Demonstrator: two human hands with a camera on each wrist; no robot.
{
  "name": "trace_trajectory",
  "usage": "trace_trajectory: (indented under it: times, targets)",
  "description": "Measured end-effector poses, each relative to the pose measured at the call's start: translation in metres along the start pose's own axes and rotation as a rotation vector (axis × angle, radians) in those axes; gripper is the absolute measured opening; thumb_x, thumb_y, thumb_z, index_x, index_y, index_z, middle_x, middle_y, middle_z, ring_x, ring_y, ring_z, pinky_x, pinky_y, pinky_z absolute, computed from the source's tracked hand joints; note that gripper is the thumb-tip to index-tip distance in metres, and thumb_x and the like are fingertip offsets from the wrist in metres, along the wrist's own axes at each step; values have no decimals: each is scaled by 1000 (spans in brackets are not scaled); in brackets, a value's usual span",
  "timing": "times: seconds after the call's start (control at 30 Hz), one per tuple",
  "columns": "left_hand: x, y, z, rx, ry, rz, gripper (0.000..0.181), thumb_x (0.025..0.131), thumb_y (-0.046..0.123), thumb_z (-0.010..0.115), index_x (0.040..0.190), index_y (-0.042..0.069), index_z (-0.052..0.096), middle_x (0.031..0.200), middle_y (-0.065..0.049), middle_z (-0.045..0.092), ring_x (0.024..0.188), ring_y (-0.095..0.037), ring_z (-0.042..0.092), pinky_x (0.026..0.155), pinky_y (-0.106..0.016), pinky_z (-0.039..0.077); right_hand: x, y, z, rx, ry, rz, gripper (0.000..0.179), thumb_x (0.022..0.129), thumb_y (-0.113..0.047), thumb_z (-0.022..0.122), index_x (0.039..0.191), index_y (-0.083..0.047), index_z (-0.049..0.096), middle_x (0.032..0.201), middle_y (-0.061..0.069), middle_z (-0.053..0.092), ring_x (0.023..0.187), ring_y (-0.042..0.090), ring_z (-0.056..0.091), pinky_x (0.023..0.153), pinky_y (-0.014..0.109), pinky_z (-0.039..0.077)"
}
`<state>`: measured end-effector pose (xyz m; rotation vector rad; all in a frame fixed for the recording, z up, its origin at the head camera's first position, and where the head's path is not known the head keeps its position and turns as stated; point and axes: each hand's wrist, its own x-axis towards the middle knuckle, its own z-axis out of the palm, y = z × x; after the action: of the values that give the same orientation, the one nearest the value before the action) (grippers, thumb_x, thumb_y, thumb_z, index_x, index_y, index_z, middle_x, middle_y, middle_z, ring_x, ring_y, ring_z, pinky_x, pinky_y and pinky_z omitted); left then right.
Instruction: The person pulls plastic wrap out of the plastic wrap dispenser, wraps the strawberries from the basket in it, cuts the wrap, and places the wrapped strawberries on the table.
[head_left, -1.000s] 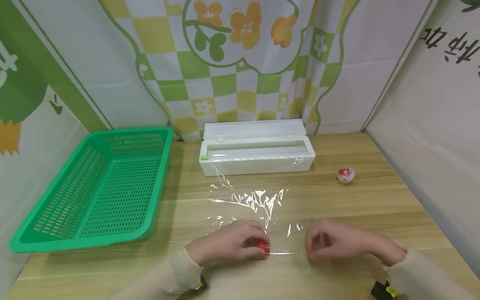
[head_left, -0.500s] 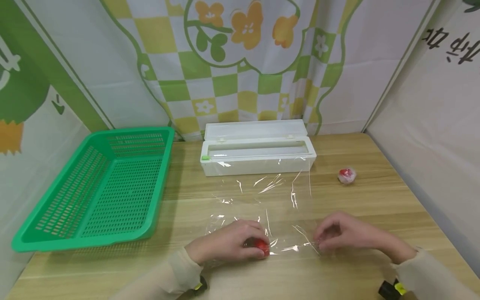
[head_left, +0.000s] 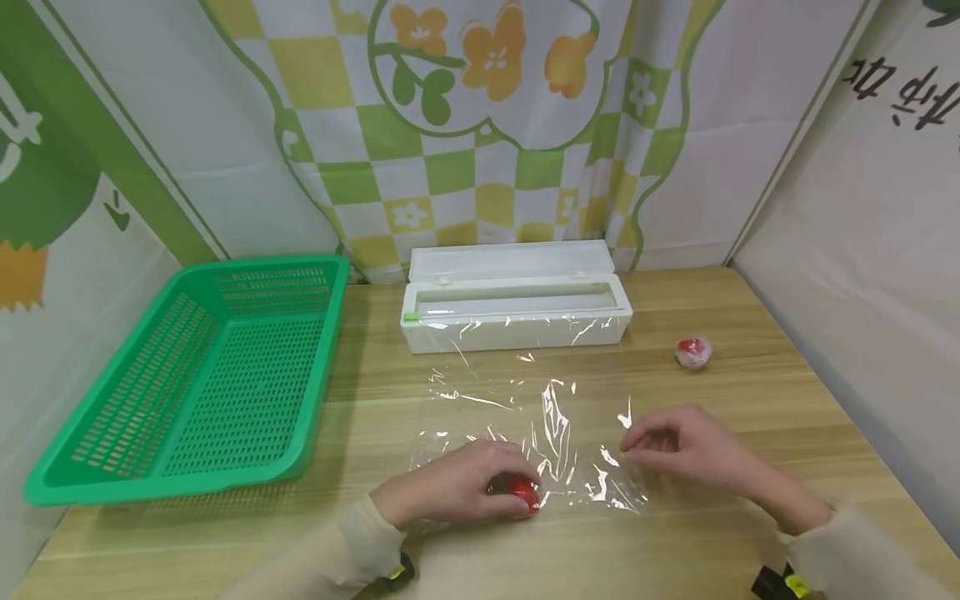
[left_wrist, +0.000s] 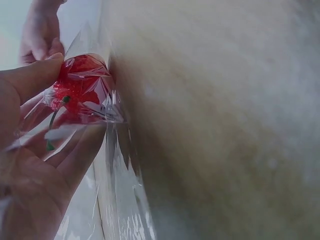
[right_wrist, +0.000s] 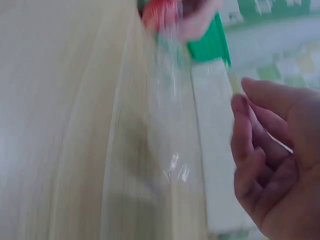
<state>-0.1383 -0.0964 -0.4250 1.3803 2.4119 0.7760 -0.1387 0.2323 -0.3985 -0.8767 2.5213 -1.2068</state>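
Note:
Fingers and thumb of my left hand (head_left: 472, 479) grip a red strawberry (left_wrist: 82, 85) low over the front of the table. Its dimpled skin and thin green stem show through clear cling film (left_wrist: 117, 165) in the left wrist view. From the strawberry, the film (head_left: 555, 429) spreads back to the white dispenser box (head_left: 517, 333). My right hand (head_left: 690, 446) hovers at the film's right edge. In the right wrist view, its fingers are loosely curled, with thumb and forefinger tips close together and no film between them.
A small red thing wrapped in film (head_left: 693, 352) lies at the right. On the left stands a green mesh basket (head_left: 307, 433). The dispenser's lid (head_left: 510, 260) stands raised at the back, before a patterned curtain (head_left: 495, 183).
My right hand first moved right, drawing out the film's corner, then let go and moved back and up. The film settled with new creases. My left hand kept its grip on the strawberry.

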Motion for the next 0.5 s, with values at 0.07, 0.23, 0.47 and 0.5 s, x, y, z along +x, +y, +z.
trace_trajectory:
  times: [0.07,0.23,0.47,0.5]
  targets:
    - [0,-1,1,-15,8,-10,24,91,30,71,111,19,70,97,10,66,89,3,55,87,-14,47,5,-12,10,-31,37,-30,12,85,-17,77,95,-13,74,83,-7,73,68,-1,58,55,22,51]
    - [0,0,2,-132,15,-74,22,89,28,73,106,17,64,94,13,65,86,4,58,84,-15,51,20,-35,40,-91,47,-92,27,79,-29,83,99,-15,72,85,-6,72,75,5,62,59,23,51]
    - [-1,0,3,-221,25,-137,37,89,28,74,117,19,52,100,11,66,89,5,62,85,-16,53,37,-44,72,-187,6,-246,35,72,-23,88,102,-14,72,95,-5,75,86,9,66,75,25,56]
    - [-1,0,3,-230,27,-138,40,89,28,74,120,19,50,101,11,68,89,4,63,85,-17,54,39,-44,75,-192,-1,-264,37,72,-22,88,104,-13,72,97,-4,75,87,8,67,78,24,56]
